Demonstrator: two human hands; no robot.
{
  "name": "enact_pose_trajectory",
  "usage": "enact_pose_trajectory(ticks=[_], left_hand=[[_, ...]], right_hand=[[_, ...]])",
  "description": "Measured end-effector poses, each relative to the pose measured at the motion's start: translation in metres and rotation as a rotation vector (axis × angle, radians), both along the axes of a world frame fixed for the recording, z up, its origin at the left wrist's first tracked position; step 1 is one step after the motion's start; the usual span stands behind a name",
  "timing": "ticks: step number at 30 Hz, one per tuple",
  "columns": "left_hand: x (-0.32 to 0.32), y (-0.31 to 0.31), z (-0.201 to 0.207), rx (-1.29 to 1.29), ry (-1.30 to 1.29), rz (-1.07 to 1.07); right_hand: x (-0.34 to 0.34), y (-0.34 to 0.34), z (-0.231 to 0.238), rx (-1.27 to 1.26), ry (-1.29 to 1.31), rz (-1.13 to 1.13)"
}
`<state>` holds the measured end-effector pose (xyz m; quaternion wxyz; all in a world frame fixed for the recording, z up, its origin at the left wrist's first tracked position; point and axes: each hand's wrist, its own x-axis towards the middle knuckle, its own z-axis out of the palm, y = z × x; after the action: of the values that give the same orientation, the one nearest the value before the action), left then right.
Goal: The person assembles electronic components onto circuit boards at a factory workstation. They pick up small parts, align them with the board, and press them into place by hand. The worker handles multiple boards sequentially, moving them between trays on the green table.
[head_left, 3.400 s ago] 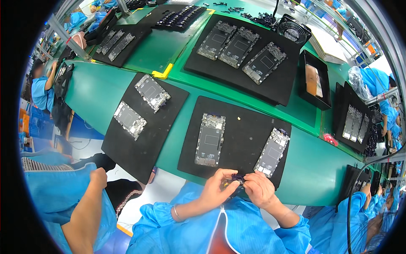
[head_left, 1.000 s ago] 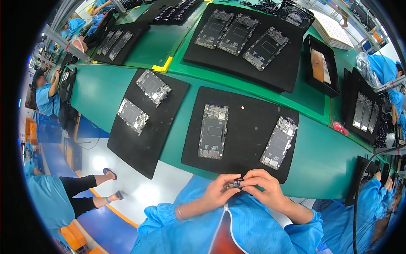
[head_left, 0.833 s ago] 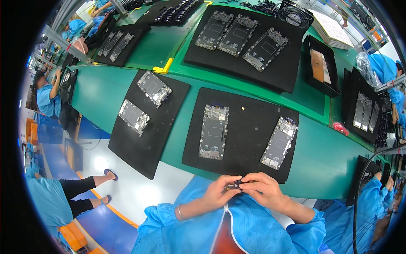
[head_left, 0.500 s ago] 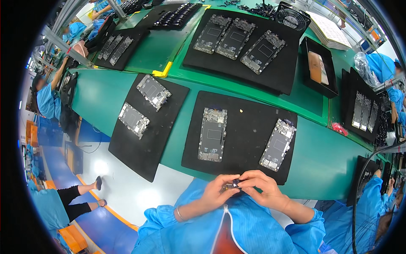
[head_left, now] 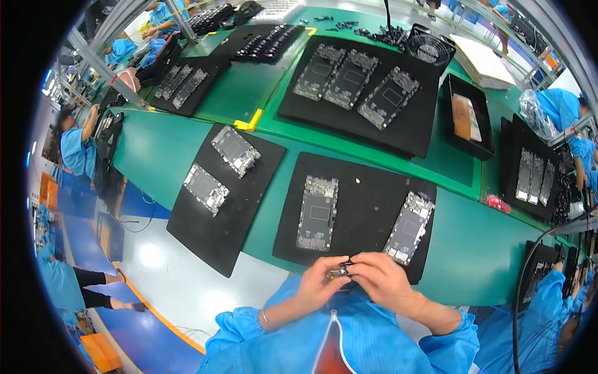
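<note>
Close to my body, just off the near edge of the black foam mat (head_left: pixel 367 215), both hands meet around a small dark part (head_left: pixel 343 270). My left hand (head_left: pixel 313 287) pinches it between thumb and fingertips. From the other side my right hand (head_left: pixel 383 282) closes its fingers on the same part, which is too covered to name. Beyond the hands, a dark circuit board (head_left: pixel 317 215) lies on the mat, roughly upright in the picture. A second circuit board (head_left: pixel 409 228) rests tilted at the mat's right side, just past my right hand.
Another black mat (head_left: pixel 212 243) on the left carries two circuit boards (head_left: pixel 235 151). Across the green table (head_left: pixel 464 240), stacked mats (head_left: pixel 405 140) hold three more. A black open box (head_left: pixel 483 146) and a fan (head_left: pixel 430 47) stand at the far right. People work nearby.
The whole table appears lower in the picture, so my view has tilted up. My right fingers have curled further over the small dark part; both hands still hold it.
</note>
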<state>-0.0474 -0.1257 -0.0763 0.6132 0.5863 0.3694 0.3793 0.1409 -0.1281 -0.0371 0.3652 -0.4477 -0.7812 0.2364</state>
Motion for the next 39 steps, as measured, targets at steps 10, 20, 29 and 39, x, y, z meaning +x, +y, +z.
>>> enact_pose_trajectory(ticks=[10, 20, 29, 39], left_hand=[[0.002, 0.027, 0.015, -0.092, -0.169, 0.049], [0.004, 0.053, 0.030, -0.232, -0.365, 0.006], [0.008, 0.122, 0.037, 0.087, -0.135, -0.340], [0.070, 0.176, 0.013, 0.019, 0.269, -0.361]], right_hand=[[0.004, 0.014, 0.018, -0.186, 0.220, -0.120], [-0.005, -0.001, -0.039, -0.579, 0.629, -0.248], [-0.002, 0.021, -0.042, -1.138, 1.467, 0.133], [0.073, 0.035, -0.031, -0.071, 0.134, -0.660]])
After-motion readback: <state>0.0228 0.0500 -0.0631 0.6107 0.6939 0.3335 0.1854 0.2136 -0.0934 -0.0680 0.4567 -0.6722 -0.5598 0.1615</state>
